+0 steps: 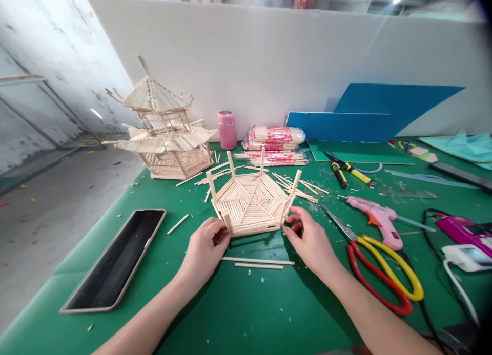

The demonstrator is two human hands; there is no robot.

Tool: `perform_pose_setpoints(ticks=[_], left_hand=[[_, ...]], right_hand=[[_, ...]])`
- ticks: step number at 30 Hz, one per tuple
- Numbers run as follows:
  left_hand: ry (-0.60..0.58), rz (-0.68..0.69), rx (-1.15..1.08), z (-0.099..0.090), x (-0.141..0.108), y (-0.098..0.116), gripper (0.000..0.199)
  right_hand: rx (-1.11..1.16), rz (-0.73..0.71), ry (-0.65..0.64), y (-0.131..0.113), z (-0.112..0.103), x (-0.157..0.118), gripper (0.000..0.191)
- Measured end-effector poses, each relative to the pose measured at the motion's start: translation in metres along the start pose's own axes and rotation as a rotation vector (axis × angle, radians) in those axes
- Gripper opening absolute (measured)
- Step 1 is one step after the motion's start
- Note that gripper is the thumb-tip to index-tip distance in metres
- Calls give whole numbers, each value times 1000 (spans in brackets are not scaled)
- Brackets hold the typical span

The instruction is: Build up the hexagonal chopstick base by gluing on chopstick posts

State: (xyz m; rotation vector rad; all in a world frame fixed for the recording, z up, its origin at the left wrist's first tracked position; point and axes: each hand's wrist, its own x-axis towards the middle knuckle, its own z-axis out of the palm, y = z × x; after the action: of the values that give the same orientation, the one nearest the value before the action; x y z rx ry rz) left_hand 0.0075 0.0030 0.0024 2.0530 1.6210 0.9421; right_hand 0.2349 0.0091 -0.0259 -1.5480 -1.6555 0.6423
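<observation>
On a green-covered worktable, two bare hands grip a hexagonal roof frame of wooden sticks [251, 199] by its near edge

The left hand [203, 250] pinches the frame's front-left corner and the right hand [310, 239] its front-right corner, fingers curled narrow about the sticks, so the piece lies just beyond the fingertips, both hands about equally near. It sits flat, open side and corner posts pointing up; being six-sided it has no clear long axis, its near edge running left to right. Two loose sticks [258, 263] lie parallel to that edge between the wrists; a finished pagoda model [163, 127] stands well apart at left, scissors [378, 268] and a pink glue gun [374, 216] near the right hand
</observation>
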Motion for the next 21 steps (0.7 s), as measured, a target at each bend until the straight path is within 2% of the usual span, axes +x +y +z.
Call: perform_pose_setpoints(ticks=[12, 17, 21], left_hand=[[4, 0, 14, 0, 11, -8, 12], [91, -69, 88, -8, 3, -6, 14], [64, -47, 112, -21, -12, -7, 17]], right_hand=[[39, -6, 25, -1, -1, 8, 32], [-2, 1, 81, -8, -18, -6, 11], [-89, -28, 24, -14, -30, -21, 30]])
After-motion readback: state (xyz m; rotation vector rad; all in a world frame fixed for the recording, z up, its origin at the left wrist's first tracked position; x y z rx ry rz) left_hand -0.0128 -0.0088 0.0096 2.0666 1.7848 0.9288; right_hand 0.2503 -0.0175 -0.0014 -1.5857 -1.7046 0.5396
